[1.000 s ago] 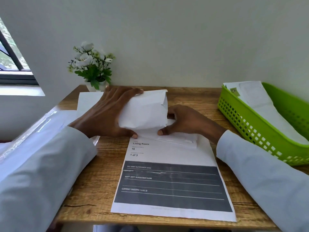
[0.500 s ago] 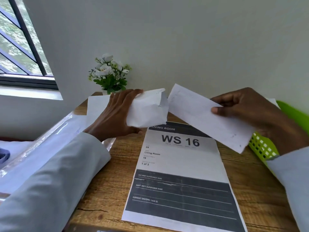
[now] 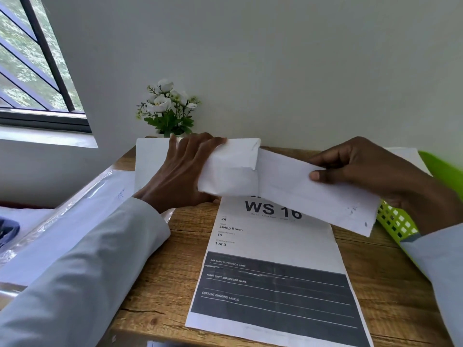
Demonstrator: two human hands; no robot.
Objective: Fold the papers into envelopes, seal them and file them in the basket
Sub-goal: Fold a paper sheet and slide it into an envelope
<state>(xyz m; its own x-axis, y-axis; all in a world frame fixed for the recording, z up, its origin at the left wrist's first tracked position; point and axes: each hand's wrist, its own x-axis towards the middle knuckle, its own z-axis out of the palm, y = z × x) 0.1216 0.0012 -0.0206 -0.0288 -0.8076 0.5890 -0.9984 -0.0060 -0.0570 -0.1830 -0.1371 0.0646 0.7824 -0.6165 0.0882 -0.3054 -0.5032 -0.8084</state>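
Note:
My left hand [image 3: 183, 171] grips a white envelope [image 3: 231, 169] above the back of the wooden desk [image 3: 160, 284], its open end facing right. My right hand [image 3: 370, 176] pinches a folded white paper [image 3: 315, 194], thumb on top, and the paper's left end meets the envelope's opening. The green basket [image 3: 395, 221] stands at the right, mostly hidden behind my right hand and sleeve. A white sheet in it shows above my right hand.
A printed sheet [image 3: 273, 276] headed "WS 16" lies flat in the middle of the desk. More white paper [image 3: 150, 161] lies behind my left hand. A small pot of white flowers [image 3: 167, 108] stands against the wall. Clear plastic wrap [image 3: 75, 206] lies at the left.
My right hand lifted the folded paper off the desk and brought its left end to the envelope's opening. The view tilted up and to the left.

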